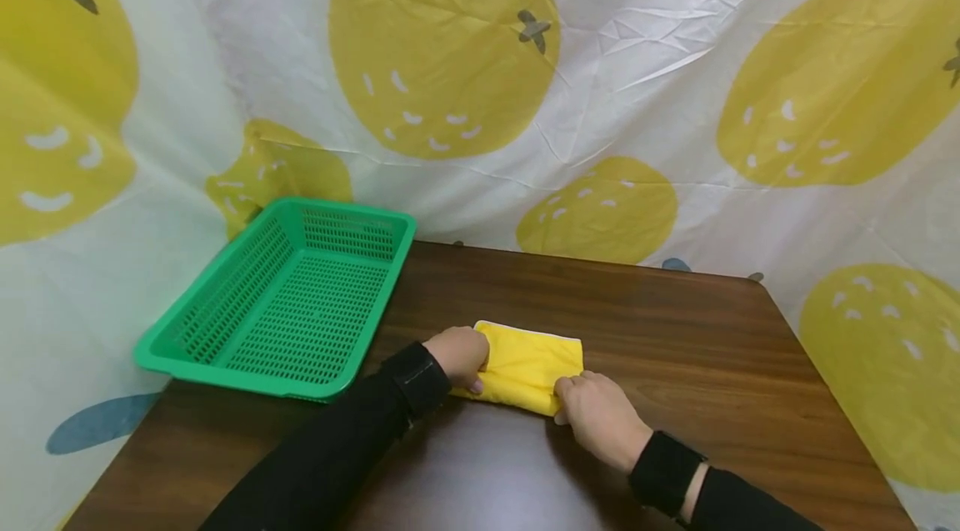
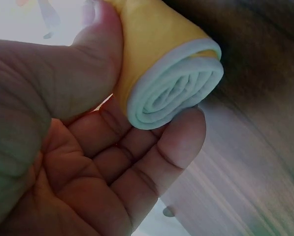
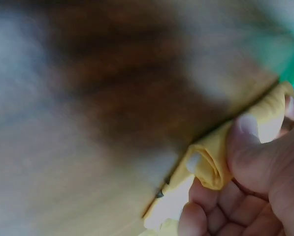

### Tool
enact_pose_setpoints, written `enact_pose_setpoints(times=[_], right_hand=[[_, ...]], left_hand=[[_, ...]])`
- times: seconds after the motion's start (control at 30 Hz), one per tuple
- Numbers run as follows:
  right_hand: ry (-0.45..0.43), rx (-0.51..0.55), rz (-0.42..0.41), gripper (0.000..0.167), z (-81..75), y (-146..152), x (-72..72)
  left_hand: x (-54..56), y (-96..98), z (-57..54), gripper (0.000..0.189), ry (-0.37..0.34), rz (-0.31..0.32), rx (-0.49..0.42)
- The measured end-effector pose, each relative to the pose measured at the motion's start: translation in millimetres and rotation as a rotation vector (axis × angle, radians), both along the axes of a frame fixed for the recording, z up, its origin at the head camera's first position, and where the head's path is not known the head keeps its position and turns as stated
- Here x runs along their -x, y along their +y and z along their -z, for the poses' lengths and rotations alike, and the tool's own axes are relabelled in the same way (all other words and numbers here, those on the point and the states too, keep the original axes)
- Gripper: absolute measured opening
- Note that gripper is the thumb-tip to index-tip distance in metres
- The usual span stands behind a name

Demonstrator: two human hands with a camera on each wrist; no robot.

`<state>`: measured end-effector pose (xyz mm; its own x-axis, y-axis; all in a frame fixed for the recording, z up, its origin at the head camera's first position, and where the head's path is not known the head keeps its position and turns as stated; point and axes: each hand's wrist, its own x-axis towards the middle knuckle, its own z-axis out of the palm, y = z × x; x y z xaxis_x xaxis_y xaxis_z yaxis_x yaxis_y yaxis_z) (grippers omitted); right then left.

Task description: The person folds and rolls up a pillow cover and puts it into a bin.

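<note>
A yellow cloth (image 1: 531, 356) with a white edge lies on the table, its near part rolled up and its far part flat. My left hand (image 1: 459, 354) grips the left end of the roll. In the left wrist view the thumb and fingers curl around the cloth roll (image 2: 159, 64), whose white-edged spiral end shows. At the other end, my right hand (image 1: 600, 418) pinches the roll. The right wrist view shows the thumb on top of the rolled cloth (image 3: 213, 164) with fingers curled beneath it.
A green plastic basket (image 1: 225, 381) with slatted sides stands at the table's left, beyond the left forearm; nothing shows inside it. The brown wooden table (image 1: 675, 323) reaches back to a white curtain (image 1: 637, 97) printed with yellow fruit.
</note>
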<state>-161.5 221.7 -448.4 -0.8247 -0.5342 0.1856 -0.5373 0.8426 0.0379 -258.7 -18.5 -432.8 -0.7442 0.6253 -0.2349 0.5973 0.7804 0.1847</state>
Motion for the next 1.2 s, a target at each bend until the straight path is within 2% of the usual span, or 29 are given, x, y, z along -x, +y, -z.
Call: enact_pose_setpoints(times=[0.13,0.27,0.5,0.57,0.63,0.8,1.0,1.13,1.2], right_hand=[[-0.187,-0.019,0.03,0.022,-11.0,1,7.8],[-0.402,-0.01,0.045,0.021,-24.1,0,23.8],[-0.732,-0.06,0.014,0.049,-38.5,-6,63.8],[-0.807,-0.094,0.033,0.052,-40.3,-9,73.6],[-0.866,-0.112,0.091,0.047,-41.6,-11,81.8],[-0.911,-0.134,0.205,0.029,-41.7,-12,95.2],[-0.914,-0.142,0.215,0.03,-39.5,-10,102.8],[-0.913,-0.151,0.214,0.031,-37.0,-10,104.6],[-0.91,-0.153,0.214,0.031,-35.3,-10,105.6]], left_hand=[[-4.0,1.7,-0.9,0.033,0.004,0.015,0.005],[-8.0,2.5,-5.1,0.034,0.011,0.028,0.009],[-11.4,1.4,-8.1,0.035,-0.006,0.017,-0.002],[-11.8,1.3,-8.4,0.035,-0.008,0.016,-0.003],[-11.8,1.5,-8.6,0.035,-0.007,0.015,0.0],[-10.7,3.2,-8.4,0.034,-0.012,-0.001,0.005],[-10.8,5.0,-6.3,0.033,-0.007,-0.015,0.015],[-16.6,2.4,-2.6,0.028,0.058,-0.01,-0.016],[-23.2,-0.6,-1.6,0.026,0.129,-0.002,-0.041]])
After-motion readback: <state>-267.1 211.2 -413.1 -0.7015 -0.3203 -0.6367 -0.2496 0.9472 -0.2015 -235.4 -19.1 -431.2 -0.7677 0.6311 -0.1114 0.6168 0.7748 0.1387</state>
